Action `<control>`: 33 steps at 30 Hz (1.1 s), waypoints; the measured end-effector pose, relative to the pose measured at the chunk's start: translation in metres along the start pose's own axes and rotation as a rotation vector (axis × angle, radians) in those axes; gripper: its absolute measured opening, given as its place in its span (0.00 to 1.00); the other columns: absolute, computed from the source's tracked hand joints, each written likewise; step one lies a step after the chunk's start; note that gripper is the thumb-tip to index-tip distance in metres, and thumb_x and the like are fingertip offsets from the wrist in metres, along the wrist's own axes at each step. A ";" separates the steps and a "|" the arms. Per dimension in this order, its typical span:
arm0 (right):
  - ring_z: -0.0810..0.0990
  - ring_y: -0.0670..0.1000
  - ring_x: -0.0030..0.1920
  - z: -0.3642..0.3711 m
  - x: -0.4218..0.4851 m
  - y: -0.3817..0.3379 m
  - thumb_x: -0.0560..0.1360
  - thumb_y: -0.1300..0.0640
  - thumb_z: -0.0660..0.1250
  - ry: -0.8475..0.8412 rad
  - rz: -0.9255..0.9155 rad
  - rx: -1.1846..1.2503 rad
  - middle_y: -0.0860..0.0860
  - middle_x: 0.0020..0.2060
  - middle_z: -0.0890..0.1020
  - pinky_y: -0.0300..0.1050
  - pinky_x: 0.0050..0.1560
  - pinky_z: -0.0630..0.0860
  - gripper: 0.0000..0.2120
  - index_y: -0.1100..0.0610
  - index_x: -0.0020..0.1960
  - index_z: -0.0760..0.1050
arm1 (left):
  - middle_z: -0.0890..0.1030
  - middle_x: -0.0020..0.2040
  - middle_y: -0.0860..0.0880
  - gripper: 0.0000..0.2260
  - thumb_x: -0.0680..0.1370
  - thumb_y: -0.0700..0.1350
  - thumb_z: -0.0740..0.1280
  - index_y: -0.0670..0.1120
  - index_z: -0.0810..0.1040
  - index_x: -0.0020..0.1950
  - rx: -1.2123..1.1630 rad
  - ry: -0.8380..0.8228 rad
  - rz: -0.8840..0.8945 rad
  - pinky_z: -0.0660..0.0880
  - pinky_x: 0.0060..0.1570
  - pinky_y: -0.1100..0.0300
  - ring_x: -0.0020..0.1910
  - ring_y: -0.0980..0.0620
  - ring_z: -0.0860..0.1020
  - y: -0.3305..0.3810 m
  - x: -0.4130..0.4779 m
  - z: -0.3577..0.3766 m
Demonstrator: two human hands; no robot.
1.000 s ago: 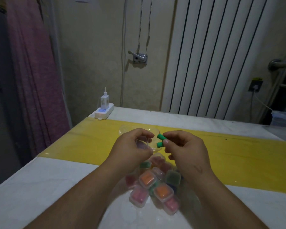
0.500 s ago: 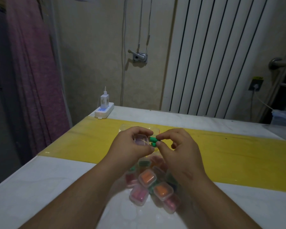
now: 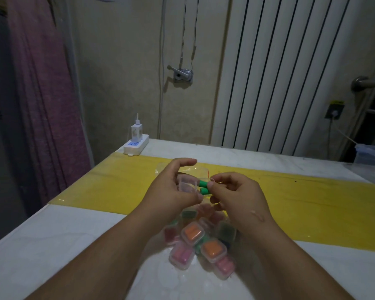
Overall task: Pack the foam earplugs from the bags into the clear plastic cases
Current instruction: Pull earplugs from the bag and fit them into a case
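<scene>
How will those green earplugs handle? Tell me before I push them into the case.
The green earplugs look like soft foam, so probably light and squashy. Their round shape suggests they'd roll if dropped. The right hand pinches both together easily.

Both forearms extended forward, converging at centre. Left hand cupped, fingers curled, index finger raised. Right hand pinched closed, thumb against index fingertip.

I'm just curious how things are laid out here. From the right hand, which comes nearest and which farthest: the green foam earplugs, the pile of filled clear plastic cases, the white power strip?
1. Green foam earplugs: pinched in the right hand at its fingertips.
2. Pile of filled clear plastic cases: on the table just below the hands, toward the person.
3. White power strip: far-left table corner by the wall.
</scene>
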State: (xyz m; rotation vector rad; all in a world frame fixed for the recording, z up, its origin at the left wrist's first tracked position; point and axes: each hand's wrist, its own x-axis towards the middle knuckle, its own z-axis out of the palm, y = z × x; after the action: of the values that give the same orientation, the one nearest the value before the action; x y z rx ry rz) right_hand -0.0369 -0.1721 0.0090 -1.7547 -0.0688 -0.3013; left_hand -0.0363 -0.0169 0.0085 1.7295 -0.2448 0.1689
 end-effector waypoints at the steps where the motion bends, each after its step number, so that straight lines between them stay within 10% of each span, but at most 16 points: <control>1: 0.81 0.49 0.32 -0.001 0.000 0.000 0.73 0.60 0.72 0.011 0.009 0.024 0.52 0.35 0.84 0.46 0.35 0.80 0.03 0.55 0.46 0.80 | 0.82 0.48 0.46 0.28 0.69 0.31 0.73 0.56 0.73 0.61 -0.045 -0.019 -0.013 0.82 0.48 0.51 0.45 0.49 0.83 0.000 0.000 0.000; 5: 0.79 0.49 0.30 -0.003 0.000 -0.002 0.73 0.62 0.72 0.079 0.000 0.118 0.51 0.31 0.83 0.47 0.36 0.80 0.02 0.57 0.44 0.80 | 0.81 0.51 0.35 0.08 0.81 0.40 0.59 0.45 0.74 0.57 -0.460 -0.018 -0.132 0.81 0.43 0.51 0.44 0.40 0.82 0.006 0.002 0.001; 8: 0.77 0.47 0.29 -0.003 -0.001 -0.006 0.73 0.63 0.72 0.108 -0.043 0.158 0.50 0.30 0.82 0.44 0.33 0.78 0.02 0.58 0.44 0.80 | 0.81 0.47 0.31 0.11 0.80 0.38 0.53 0.39 0.75 0.49 -0.627 -0.012 -0.193 0.81 0.38 0.53 0.42 0.38 0.81 0.007 0.003 -0.001; 27: 0.77 0.46 0.34 0.000 -0.009 -0.013 0.76 0.50 0.68 -0.078 0.106 0.190 0.51 0.37 0.81 0.36 0.27 0.72 0.10 0.56 0.47 0.83 | 0.83 0.42 0.42 0.11 0.73 0.33 0.71 0.43 0.76 0.53 -0.332 -0.012 -0.044 0.79 0.51 0.45 0.42 0.43 0.83 -0.006 0.006 0.000; 33: 0.77 0.40 0.31 -0.004 -0.001 -0.008 0.73 0.60 0.72 0.092 -0.034 0.092 0.48 0.36 0.82 0.34 0.31 0.71 0.04 0.56 0.48 0.82 | 0.82 0.47 0.41 0.04 0.76 0.37 0.69 0.41 0.79 0.50 -0.281 0.107 -0.017 0.80 0.39 0.56 0.40 0.49 0.80 -0.005 0.009 -0.001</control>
State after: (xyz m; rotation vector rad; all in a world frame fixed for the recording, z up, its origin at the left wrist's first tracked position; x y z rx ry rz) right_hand -0.0406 -0.1745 0.0171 -1.6477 -0.0455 -0.3971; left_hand -0.0260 -0.0156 0.0060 1.4390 -0.1666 0.2043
